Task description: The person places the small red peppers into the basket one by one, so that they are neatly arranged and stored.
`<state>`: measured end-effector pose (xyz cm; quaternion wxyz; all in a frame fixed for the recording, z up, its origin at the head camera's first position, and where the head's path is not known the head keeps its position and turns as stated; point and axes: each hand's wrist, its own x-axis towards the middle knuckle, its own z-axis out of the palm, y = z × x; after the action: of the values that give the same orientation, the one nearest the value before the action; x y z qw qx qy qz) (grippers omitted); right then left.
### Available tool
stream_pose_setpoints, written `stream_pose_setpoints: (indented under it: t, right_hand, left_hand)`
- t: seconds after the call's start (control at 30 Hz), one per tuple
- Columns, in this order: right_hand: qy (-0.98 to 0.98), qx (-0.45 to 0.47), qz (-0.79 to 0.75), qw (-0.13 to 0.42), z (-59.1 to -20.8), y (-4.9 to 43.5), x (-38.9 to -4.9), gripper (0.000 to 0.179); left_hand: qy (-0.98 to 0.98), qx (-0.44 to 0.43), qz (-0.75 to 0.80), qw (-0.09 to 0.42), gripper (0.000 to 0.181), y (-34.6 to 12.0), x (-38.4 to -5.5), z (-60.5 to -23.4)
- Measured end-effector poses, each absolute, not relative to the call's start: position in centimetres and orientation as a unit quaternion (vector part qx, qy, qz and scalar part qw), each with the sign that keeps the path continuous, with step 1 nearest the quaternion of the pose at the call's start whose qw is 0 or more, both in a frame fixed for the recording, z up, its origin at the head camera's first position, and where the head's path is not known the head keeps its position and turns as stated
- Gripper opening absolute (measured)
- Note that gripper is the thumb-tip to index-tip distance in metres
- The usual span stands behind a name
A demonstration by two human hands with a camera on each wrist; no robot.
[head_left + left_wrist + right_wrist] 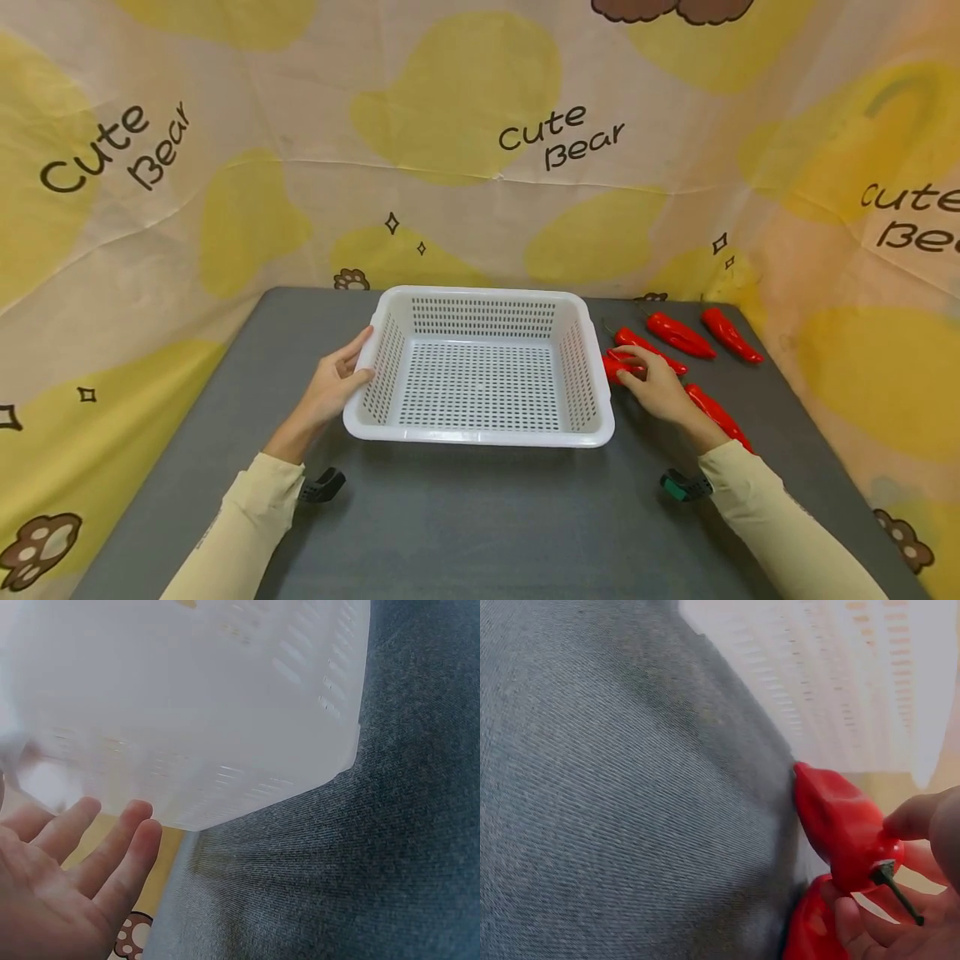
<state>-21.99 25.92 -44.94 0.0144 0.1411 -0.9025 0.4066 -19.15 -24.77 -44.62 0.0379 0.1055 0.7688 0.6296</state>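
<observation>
A white plastic basket [480, 437] with slotted walls stands in the middle of the table, with nothing inside. My left hand [337, 385] holds its left rim, thumb at the edge; in the left wrist view the other fingers [112, 859] reach along the outer wall. Just right of the basket, my right hand [656, 390] pinches a red chili pepper [836, 817] between thumb and fingers. The pepper's green stem points toward the palm and its tip toward the basket. Another red pepper [814, 922] lies right below those fingers.
Several more red peppers lie on the right side of the grey table [480, 517], including one at the back right [731, 335], one beside it [681, 335] and one near the right wrist [716, 414]. A printed cloth [450, 100] hangs behind and beside the table.
</observation>
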Motion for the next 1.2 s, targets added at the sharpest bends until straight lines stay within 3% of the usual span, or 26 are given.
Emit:
stream_pose_setpoints:
  t: [0.27,0.9,1.2]
  right_hand:
    - [-0.911,0.117,0.392,0.058,-44.0,27.4,-21.6,0.033]
    - [-0.883,0.106,0.457,0.031,-40.2,29.2,-21.0,0.047]
    - [-0.871,0.099,0.469,0.107,-40.0,28.8,-21.1,0.05]
  left_hand:
    - [0.772,0.103,0.626,0.039,0.071,-24.6,-18.9,-44.9]
    - [0.771,0.105,0.627,0.041,0.072,-24.7,-19.0,-44.7]
    - [0.774,0.11,0.623,0.033,0.071,-24.8,-19.1,-44.8]
